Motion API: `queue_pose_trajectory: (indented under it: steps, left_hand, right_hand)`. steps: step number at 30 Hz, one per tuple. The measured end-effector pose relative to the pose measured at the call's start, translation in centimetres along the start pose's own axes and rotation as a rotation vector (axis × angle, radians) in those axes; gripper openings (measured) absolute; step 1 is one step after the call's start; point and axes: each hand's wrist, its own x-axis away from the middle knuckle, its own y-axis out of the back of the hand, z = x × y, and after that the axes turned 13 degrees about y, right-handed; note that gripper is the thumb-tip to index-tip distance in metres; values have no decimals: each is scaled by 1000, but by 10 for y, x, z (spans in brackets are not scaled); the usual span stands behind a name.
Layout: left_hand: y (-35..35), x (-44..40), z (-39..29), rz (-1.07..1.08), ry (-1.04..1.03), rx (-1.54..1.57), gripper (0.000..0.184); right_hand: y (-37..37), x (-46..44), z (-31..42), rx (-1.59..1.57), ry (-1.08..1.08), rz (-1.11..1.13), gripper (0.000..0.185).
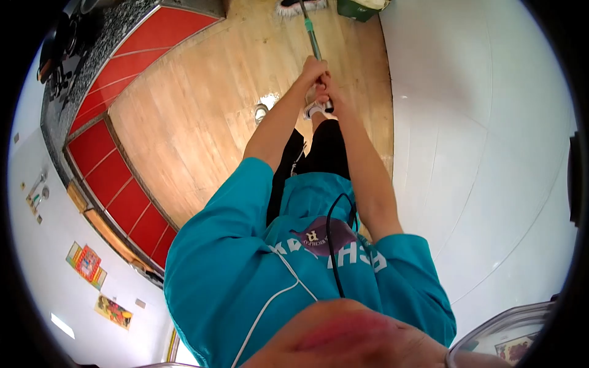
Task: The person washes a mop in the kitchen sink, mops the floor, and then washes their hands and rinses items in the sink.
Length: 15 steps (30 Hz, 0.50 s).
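Mop (pixel 314 44) near green bin (pixel 356 10), red cabinets (pixel 115 178)

The floor (pixel 184 122) is pale and wood-patterned. A mop head (pixel 299 8) rests on it at twelve o'clock, a green bin (pixel 354 11) near one o'clock.

The left hand (pixel 315 69) holds a green pole (pixel 313 43), and the right hand (pixel 325 92) holds it just behind, close to the dark end. Ahead of both hands, the fringed mop head (pixel 291 9) is on the wooden floor (pixel 202 92), near a green bin (pixel 353 10). Red cabinets (pixel 156 38) stand left of the hands, a white wall (pixel 466 122) right.
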Motion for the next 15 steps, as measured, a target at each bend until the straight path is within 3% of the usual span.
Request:
queue_pose_trajectory:
  steps: [4, 9, 13, 15]
  left_hand:
    - [-14, -5, -9, 40, -35, 110, 21]
    - [-21, 12, 9, -111, -92, -220, 24]
    - [-39, 37, 42, -237, -191, -496, 32]
    - [-48, 29, 72, -203, -205, -594, 35]
  right_hand:
    - [12, -4, 21, -10, -41, 11, 27]
    - [41, 21, 6, -95, -123, 57, 26]
    - [62, 60, -19, -63, -62, 9, 28]
    - [75, 84, -41, -54, -94, -21, 30]
